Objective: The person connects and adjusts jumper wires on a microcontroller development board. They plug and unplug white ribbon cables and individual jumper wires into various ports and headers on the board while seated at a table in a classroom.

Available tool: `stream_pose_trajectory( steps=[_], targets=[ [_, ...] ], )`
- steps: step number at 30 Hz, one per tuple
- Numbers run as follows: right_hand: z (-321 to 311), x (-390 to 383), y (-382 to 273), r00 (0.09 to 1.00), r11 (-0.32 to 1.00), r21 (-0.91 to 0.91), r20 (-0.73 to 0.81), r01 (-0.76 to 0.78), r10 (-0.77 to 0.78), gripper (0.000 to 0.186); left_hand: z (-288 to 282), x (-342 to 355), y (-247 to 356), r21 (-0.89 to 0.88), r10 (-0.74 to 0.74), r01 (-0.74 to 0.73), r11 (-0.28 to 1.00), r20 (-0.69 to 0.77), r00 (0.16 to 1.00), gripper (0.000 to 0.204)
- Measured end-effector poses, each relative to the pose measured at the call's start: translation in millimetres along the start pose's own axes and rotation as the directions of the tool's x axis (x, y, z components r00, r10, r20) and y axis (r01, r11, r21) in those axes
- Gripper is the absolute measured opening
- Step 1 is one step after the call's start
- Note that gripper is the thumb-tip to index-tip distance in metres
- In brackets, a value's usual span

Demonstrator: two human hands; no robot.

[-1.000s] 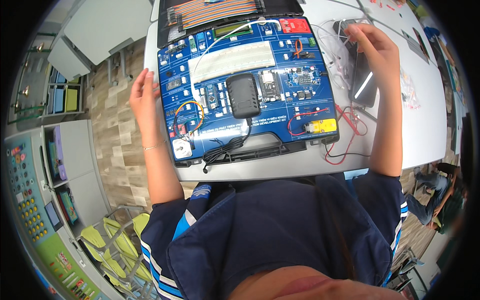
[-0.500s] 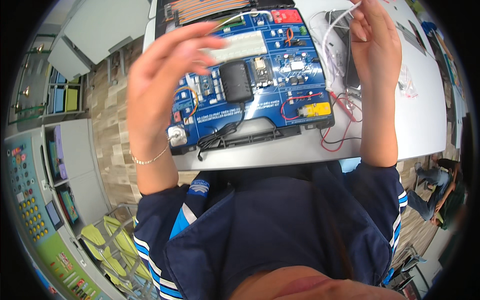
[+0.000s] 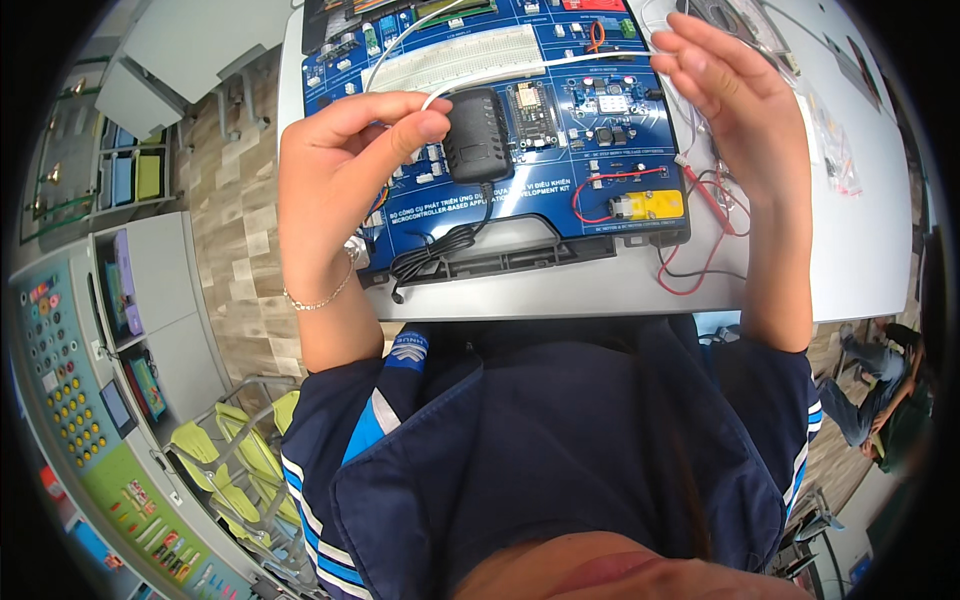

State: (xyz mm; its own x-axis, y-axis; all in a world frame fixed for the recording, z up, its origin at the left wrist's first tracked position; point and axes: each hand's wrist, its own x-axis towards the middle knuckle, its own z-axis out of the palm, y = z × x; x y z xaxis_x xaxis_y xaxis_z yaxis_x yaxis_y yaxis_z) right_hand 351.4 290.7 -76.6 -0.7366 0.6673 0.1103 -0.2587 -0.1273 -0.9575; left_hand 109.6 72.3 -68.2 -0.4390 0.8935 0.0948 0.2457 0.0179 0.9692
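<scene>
My left hand (image 3: 340,170) pinches a white cable (image 3: 545,63) over the left part of a blue electronics trainer board (image 3: 540,200) in an open black case. My right hand (image 3: 740,120), fingers bent, holds the same cable at the board's upper right, so it stretches between my hands. A black power adapter (image 3: 474,137) with a coiled lead lies on the board beside my left hand, below a long white breadboard (image 3: 450,57). A yellow motor (image 3: 650,205) sits at the board's lower right.
Red and black test leads (image 3: 715,200) and small bagged parts (image 3: 830,160) lie on the white table (image 3: 865,250) to the right. Green chairs (image 3: 230,460) and a cabinet (image 3: 170,330) stand at lower left. Another person (image 3: 870,390) sits at the far right.
My left hand rose from beside the case over the board and took hold of the white cable. My right hand pulled the cable up, then lowered; the cable now spans both hands.
</scene>
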Motion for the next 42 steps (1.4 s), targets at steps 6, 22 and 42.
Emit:
stream_pose_trajectory(
  steps=[6, 22, 42],
  targets=[
    [-17, -9, 19, 0.871, 0.339, -0.854, 0.228, 0.393, -0.435, 0.026, -5, -12, 4, 0.034, 0.009, -0.012, 0.999, 0.077, 0.997, 0.019],
    [-27, -25, 15, 0.596, -0.012, -0.765, 0.51, 0.643, -0.621, 0.037, 30, -18, -14, 0.197, 0.494, -0.723, 0.662, 0.61, 0.619, 0.034],
    [-55, -24, 25, 0.418, -0.035, -0.564, 0.65, 0.825, -0.635, 0.033, 40, -26, -22, 0.118, 0.631, -0.788, 0.605, 0.532, 0.564, 0.022]
  ],
)
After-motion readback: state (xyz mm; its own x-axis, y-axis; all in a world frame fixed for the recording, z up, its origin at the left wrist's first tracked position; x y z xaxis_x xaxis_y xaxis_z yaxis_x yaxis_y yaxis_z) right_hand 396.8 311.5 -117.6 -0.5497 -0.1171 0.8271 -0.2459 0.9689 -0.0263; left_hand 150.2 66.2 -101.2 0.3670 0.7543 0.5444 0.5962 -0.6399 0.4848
